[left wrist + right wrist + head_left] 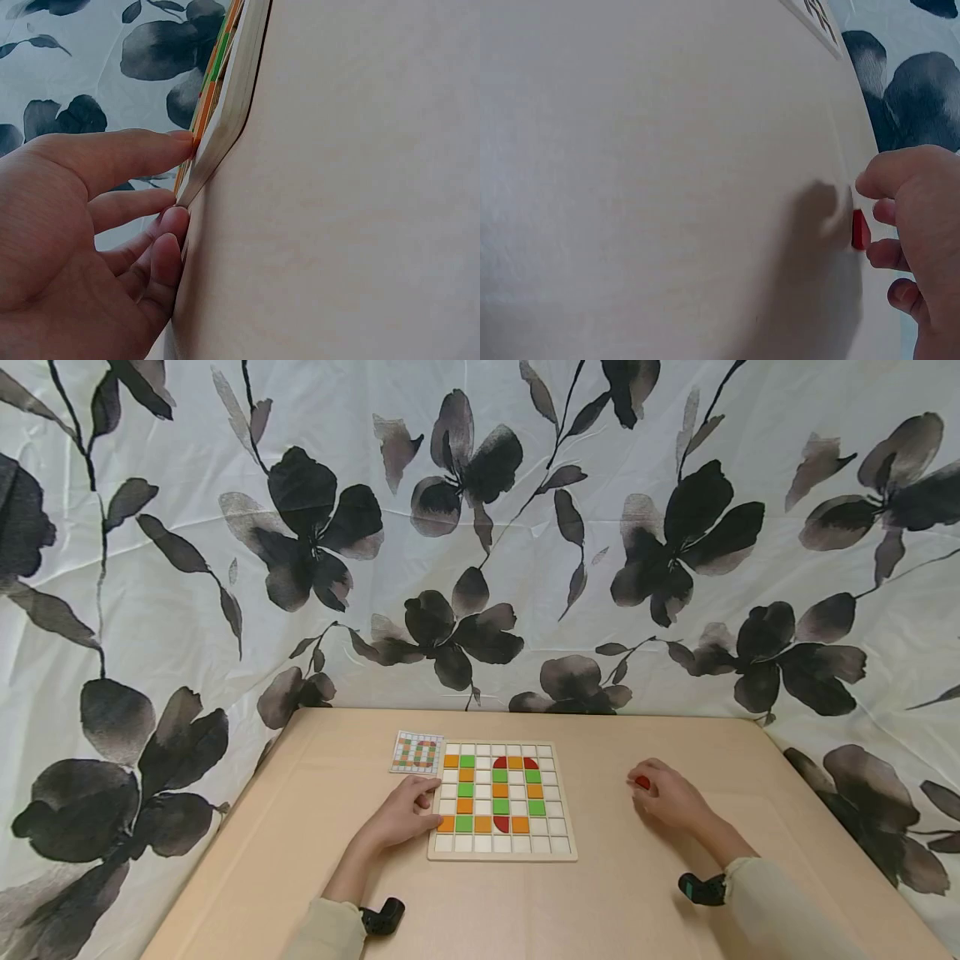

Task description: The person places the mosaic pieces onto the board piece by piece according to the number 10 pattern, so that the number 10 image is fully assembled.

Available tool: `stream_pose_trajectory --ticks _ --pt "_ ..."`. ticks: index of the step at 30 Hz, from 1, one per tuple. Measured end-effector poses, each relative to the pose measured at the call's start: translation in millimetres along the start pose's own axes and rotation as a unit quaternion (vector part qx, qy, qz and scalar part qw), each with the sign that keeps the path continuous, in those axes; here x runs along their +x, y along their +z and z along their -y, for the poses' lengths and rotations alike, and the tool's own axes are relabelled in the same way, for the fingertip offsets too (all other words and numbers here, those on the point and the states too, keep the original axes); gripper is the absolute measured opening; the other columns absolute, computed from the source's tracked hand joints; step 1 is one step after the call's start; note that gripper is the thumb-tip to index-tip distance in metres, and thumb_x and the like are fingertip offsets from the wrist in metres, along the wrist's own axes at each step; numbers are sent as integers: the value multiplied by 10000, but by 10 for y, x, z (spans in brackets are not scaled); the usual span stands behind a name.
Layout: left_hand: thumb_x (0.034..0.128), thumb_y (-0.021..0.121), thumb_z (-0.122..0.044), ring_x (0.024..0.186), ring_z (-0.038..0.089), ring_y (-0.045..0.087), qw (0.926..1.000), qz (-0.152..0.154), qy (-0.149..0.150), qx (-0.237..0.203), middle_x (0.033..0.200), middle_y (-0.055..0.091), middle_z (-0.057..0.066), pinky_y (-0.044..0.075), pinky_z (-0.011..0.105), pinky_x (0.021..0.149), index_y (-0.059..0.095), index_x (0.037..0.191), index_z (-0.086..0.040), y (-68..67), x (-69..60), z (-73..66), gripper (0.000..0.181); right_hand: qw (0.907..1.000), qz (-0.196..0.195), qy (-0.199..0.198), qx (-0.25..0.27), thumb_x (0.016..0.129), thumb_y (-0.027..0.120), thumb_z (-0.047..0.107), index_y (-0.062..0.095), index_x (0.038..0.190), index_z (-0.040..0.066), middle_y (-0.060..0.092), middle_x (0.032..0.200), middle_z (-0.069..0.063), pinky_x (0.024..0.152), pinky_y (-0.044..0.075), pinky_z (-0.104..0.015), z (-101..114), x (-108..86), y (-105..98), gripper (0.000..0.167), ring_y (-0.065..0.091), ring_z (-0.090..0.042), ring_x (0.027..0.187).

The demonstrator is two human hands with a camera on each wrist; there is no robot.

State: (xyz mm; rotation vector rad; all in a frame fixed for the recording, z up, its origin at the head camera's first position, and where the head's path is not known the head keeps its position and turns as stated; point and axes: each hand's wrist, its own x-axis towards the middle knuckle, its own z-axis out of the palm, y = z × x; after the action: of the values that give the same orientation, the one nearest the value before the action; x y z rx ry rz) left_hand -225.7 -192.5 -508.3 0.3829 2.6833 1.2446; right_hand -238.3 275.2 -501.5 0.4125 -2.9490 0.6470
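A pale square grid board (503,857) lies on the table. Orange, green and rounded red tiles fill some of its cells; the others are white. My left hand (407,814) is at the board's left edge. Its thumb presses an orange tile (196,139) near the lower left corner, and the other fingers touch the edge from the side and below. To the right of the board, my right hand (670,797) is curled around a small red tile (642,782). In the right wrist view this tile (860,229) shows by the fingertips, its full shape hidden.
A small pattern card (416,752) with a coloured grid lies against the board's upper left corner. The light wooden table (600,902) runs back to a white cloth (555,568) printed with dark flowers. Each wrist wears a black device (702,888).
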Motion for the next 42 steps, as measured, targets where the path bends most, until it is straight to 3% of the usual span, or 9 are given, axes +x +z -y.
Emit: stream_pose_trajectory --ticks 4,9,16,22,27,33,42 --pt "811 768 -149 902 156 444 10000 5 27 -66 1115 482 65 372 232 692 523 1370 -53 11 5 17 618 9998 -38 -148 -113 857 602 35 654 1141 49 562 1251 -157 888 488 -529 -82 -10 -12 290 586 -340 1062" --pt "809 770 -157 905 159 446 10000 -1 58 -32 1097 483 64 371 233 705 527 1366 -54 9 7 22 617 9994 -43 -218 -278 863 602 -4 659 1162 53 566 1274 -174 929 467 -566 -155 -3 8 309 570 -390 1138" --pt "812 770 -167 908 157 447 10000 1 35 -12 1101 484 57 372 239 708 522 1372 -57 1 7 12 622 9998 62 70 -164 865 648 91 673 1139 92 590 1172 -142 870 494 -531 -168 0 11 275 591 -307 996" --pt "808 773 -166 910 157 445 10000 9 15 -38 1095 481 54 371 241 708 524 1369 -57 5 9 11 624 9999 105 106 76 836 662 95 666 1121 78 591 1125 -109 782 490 -408 -118 -4 30 286 544 -218 883" --pt "809 771 -167 900 154 442 10000 16 5 -45 1067 478 50 370 242 706 525 1370 -62 2 7 13 622 9998 39 59 167 838 676 105 665 1115 89 596 1119 -85 751 473 -346 -38 3 67 278 524 -180 864" --pt "812 770 -172 893 156 431 10000 22 -37 -73 1025 465 51 362 248 704 528 1369 -69 0 7 9 616 9992 -26 17 402 842 667 90 671 1085 110 587 1144 -76 865 520 -449 162 -9 133 244 573 -230 975" --pt "819 764 -169 888 162 429 10000 36 -30 -78 1037 464 54 360 256 696 523 1373 -63 11 -7 -1 613 9976 -16 -80 685 841 696 116 677 1062 172 583 1130 2 698 478 -220 558 -52 278 228 509 -131 840"
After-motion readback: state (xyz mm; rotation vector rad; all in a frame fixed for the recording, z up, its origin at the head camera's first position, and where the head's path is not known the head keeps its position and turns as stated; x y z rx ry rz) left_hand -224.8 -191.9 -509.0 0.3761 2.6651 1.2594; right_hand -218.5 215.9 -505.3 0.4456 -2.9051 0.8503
